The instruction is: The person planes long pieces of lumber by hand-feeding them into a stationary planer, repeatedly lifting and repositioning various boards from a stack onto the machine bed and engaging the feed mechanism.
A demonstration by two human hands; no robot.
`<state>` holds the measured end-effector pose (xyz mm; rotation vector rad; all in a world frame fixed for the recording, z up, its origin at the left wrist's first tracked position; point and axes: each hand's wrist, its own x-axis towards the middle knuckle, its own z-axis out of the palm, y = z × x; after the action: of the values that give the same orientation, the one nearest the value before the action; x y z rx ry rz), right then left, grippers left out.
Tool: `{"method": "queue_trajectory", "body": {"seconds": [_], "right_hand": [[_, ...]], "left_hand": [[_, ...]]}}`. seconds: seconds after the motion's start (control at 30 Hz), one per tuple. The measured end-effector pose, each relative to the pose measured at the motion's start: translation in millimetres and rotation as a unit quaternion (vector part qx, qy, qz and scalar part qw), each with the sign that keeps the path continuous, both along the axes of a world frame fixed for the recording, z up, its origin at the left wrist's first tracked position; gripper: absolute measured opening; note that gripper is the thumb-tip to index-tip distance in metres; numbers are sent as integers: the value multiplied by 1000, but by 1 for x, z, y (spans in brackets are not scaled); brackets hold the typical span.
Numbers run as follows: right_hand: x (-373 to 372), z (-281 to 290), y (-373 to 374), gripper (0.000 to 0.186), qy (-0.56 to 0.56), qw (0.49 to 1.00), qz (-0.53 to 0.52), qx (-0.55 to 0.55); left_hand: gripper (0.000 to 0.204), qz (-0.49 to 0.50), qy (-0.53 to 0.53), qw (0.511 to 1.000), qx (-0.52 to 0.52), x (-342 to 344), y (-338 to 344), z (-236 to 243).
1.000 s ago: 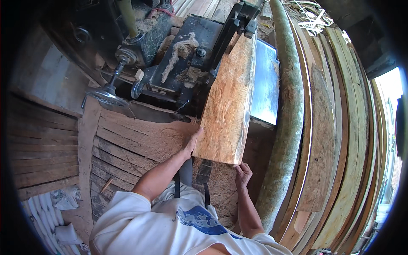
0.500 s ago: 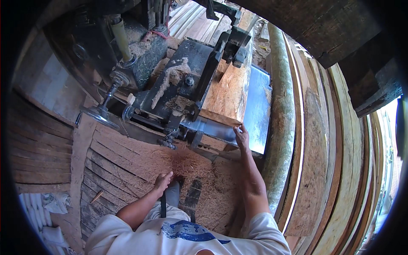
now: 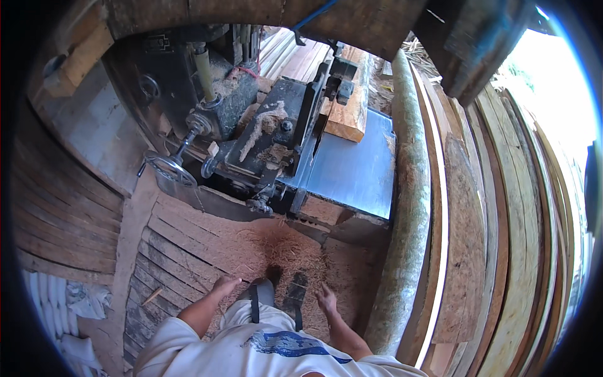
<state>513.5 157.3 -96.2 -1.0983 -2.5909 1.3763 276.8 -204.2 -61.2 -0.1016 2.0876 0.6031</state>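
My left hand (image 3: 227, 286) hangs over the sawdust-covered floor beside my left leg, holding nothing, a finger or thumb stretched out. On the other side of my legs, my right hand (image 3: 326, 300) is loosely open and touches nothing. Ahead of both hands is a woodworking saw with a smooth metal table (image 3: 355, 166). A thick squared timber (image 3: 347, 116) lies on the table's far part, beside the dark upright fence (image 3: 309, 119). Its near end is well out of reach of both hands.
A long round log (image 3: 411, 188) runs along the table's right side, with stacked planks (image 3: 515, 188) beyond it. A metal handwheel (image 3: 169, 168) juts out at the left. Sawdust (image 3: 276, 242) covers the floor before the machine. Dark beams (image 3: 483, 50) hang overhead.
The timber has moved away from me along the table, baring the near metal surface. My right hand has left the timber's end and drawn back near my body. My left hand has shifted slightly left.
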Motion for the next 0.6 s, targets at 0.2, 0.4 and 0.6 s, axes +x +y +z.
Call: {"method": "queue_trajectory", "body": {"seconds": [0.2, 0.4, 0.6], "right_hand": [[165, -10, -149, 65, -133, 983, 2, -127], [269, -28, -171, 69, -124, 963, -179, -160], [298, -7, -182, 66, -59, 964, -216, -145]], "left_hand": [[62, 8, 100, 995, -17, 94, -158, -66], [50, 51, 50, 997, 29, 112, -84, 2], [50, 81, 10, 974, 209, 98, 20, 83]]}}
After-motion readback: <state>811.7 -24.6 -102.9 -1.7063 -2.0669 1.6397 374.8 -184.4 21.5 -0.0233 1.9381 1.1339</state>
